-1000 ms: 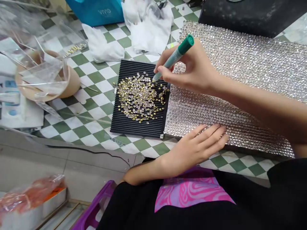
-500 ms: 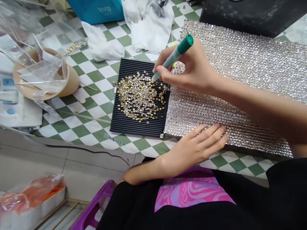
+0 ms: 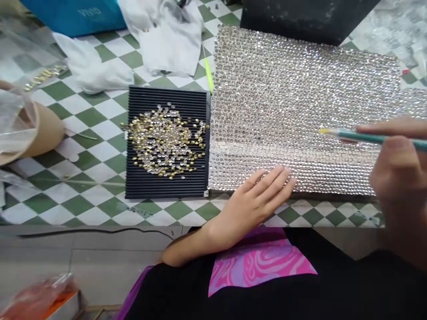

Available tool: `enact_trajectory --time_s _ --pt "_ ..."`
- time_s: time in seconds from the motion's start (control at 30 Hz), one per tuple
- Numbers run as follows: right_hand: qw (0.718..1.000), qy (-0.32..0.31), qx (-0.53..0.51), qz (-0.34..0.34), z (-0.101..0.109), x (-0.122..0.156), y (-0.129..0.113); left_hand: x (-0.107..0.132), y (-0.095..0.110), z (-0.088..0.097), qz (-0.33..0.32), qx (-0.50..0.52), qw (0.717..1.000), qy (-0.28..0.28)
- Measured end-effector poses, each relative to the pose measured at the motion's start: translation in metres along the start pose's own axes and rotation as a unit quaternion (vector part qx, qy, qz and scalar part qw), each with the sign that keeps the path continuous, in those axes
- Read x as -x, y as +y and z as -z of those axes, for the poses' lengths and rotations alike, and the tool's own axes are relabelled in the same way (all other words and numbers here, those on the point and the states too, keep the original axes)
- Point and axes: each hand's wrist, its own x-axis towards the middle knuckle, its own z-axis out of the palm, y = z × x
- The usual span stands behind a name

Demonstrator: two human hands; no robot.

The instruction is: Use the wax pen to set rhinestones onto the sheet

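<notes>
Silvery rhinestones cover a wide panel (image 3: 283, 89) on the table, with a paler band along its lower part. My left hand (image 3: 255, 202) lies flat with its fingers spread over the panel's near edge. Above the panel's right part, my right hand (image 3: 396, 164), blurred, grips a green pen-shaped tool (image 3: 353, 136). The tool points left, and its tip shows yellow; I cannot tell whether a stone sits on it. Left of the panel, a black ridged tray (image 3: 167, 190) bears a heap of loose rhinestones (image 3: 160, 144), some with gold backs up.
A green-and-white checkered cloth (image 3: 93, 209) covers the table. White crumpled tissue (image 3: 173, 49), a blue bag (image 3: 76, 18) and a black box (image 3: 293, 20) stand along the back. A tan tub (image 3: 48, 131) holds clear plastic at left. A yellow-green stick (image 3: 208, 75) lies behind the tray.
My right hand has moved with the pen-shaped tool from above the tray to the panel's right part. My left hand stays at the panel's near edge. The view has shifted right.
</notes>
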Motion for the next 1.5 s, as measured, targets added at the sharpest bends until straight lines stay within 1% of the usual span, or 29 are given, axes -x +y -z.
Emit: enact_trajectory --time_s 0.03,0.07,0.17,0.23,0.27,0.4,0.57,0.77,0.87,1.0,1.13,1.2,1.27,1.33,1.4,1.43,1.47,1.5 --pt "0.999 0.034 0.000 0.006 0.006 0.014 0.010 -0.001 0.000 0.000 0.002 0.003 1.000 0.003" --pt "0.996 0.092 -0.005 0.013 0.010 0.026 0.019 -0.001 0.000 0.000 0.003 0.006 1.000 0.006" --pt "0.982 0.187 -0.017 0.007 0.008 0.053 0.039 -0.003 0.000 0.001 0.006 0.008 1.000 0.011" --pt "0.974 0.227 -0.011 -0.002 0.004 0.063 0.044 -0.004 -0.001 0.002 0.008 0.007 1.000 0.010" --pt "0.973 0.230 -0.004 -0.002 0.003 0.066 0.045 -0.004 -0.001 0.002 0.008 0.008 1.000 0.009" --pt "0.986 0.164 0.037 0.015 0.003 0.070 0.042 -0.003 -0.001 0.002 0.008 0.012 1.000 0.003" --pt "0.986 0.162 0.043 0.010 0.005 0.071 0.041 -0.003 -0.001 0.001 0.010 0.011 1.000 0.005" --pt "0.990 0.130 0.061 -0.001 0.006 0.072 0.040 -0.005 0.000 0.001 0.009 0.011 1.000 0.007" --pt "0.989 0.138 0.047 0.003 0.005 0.071 0.040 -0.005 0.000 0.001 0.012 0.009 1.000 0.013" --pt "0.985 0.168 0.036 0.023 0.004 0.070 0.040 -0.004 0.000 0.001 0.012 0.007 1.000 0.011" --pt "0.987 0.157 0.036 0.018 0.003 0.071 0.042 -0.004 0.000 0.001 0.012 0.007 1.000 0.012" --pt "0.983 0.179 0.031 0.027 0.003 0.071 0.044 -0.004 0.000 0.001 0.012 0.009 1.000 0.013" --pt "0.974 0.217 0.034 0.048 0.005 0.070 0.044 -0.004 0.000 0.001 0.012 0.009 1.000 0.015" --pt "0.971 0.223 0.057 0.067 0.009 0.064 0.040 -0.004 0.000 0.002 0.010 0.008 1.000 0.015" --pt "0.975 0.190 0.073 0.092 0.012 0.051 0.031 -0.004 0.000 0.002 0.009 0.006 1.000 0.012" --pt "0.980 0.155 0.072 0.102 0.012 0.041 0.024 -0.003 0.000 0.002 0.008 0.004 1.000 0.009" --pt "0.986 0.114 0.066 0.101 0.010 0.030 0.016 -0.003 0.000 0.003 0.007 0.003 1.000 0.006" --pt "0.993 0.047 0.058 0.091 0.005 0.017 0.007 -0.003 0.000 0.003 0.006 0.001 1.000 0.002"
